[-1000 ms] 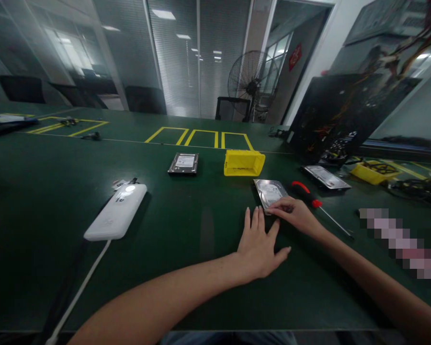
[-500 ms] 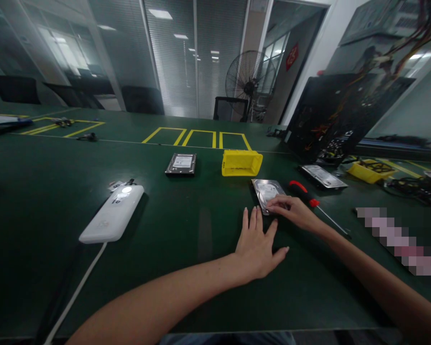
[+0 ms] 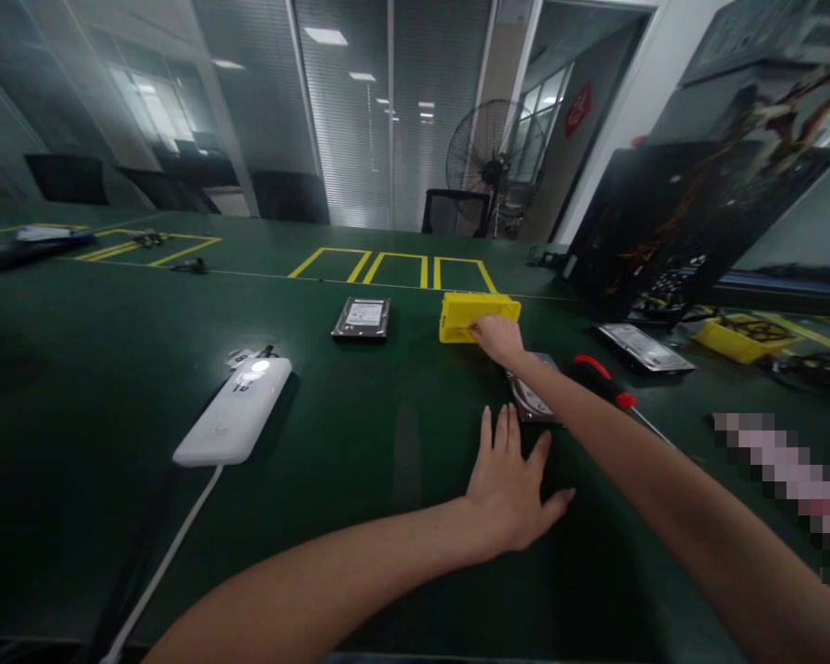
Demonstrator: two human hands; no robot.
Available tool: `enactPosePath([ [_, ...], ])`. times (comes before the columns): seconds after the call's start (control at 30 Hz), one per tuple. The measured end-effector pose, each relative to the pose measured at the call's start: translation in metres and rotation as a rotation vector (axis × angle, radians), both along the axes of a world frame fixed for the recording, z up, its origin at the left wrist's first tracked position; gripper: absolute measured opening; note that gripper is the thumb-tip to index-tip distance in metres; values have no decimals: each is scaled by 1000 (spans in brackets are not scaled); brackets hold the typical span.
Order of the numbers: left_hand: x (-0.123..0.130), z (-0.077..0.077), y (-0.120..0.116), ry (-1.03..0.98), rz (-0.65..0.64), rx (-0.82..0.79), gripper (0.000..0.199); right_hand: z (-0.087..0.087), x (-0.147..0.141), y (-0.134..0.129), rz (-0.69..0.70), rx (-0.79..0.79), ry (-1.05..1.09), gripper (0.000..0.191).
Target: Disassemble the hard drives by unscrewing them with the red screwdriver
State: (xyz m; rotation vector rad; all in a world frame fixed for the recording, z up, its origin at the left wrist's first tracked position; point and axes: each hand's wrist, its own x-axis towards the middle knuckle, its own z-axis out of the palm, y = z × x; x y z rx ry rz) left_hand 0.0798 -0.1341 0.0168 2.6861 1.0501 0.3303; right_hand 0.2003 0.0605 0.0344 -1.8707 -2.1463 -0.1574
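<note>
My left hand (image 3: 508,493) lies flat on the green table with its fingers spread. Its fingertips are at the near edge of a silver hard drive (image 3: 531,403), which my right forearm partly covers. My right hand (image 3: 499,339) reaches over that drive to the open front of a small yellow bin (image 3: 480,302). Thumb and fingers are pinched together at the bin's mouth; whatever they hold is too small or hidden to make out. A screwdriver (image 3: 601,378) with a red and black handle lies right of the drive, its shaft partly behind my forearm.
Another hard drive (image 3: 361,318) lies left of the bin, a third (image 3: 645,349) to the right. A white power bank (image 3: 235,415) with a cable lies at left. Back right are a black computer case (image 3: 692,221) with loose wires and a yellow tray (image 3: 740,341) of cables.
My right hand has moved from the near edge of the hard drive up to the yellow bin's opening. My left hand stays by the drive. The view has shifted slightly left.
</note>
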Motion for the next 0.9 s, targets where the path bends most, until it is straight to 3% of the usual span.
enactPosePath([
  [0.13,-1,-1,0,-6,-3,3,71,0,-2,3,-59,0,24,33],
  [0.23,0,-3,0,3,3,22,71,12,18,-10,-101,24,83,38],
  [0.43,0,-5,0,34,-2,34,71,33,97,-82,-125,21,100,36],
  [0.53,0,-5,1,23,1,47,72,22,124,-131,-211,-53,-132,49],
  [0.6,0,-4,1,17,1,49,72,7,128,-159,-171,-98,-232,47],
  [0.67,-1,-4,0,20,-5,38,72,-9,124,-180,-107,-4,-300,42],
  [0.77,-1,-2,0,26,-9,25,72,-23,114,-193,-40,90,-399,37],
  [0.9,-1,-2,-1,32,0,30,71,-21,110,-194,65,104,-562,33],
])
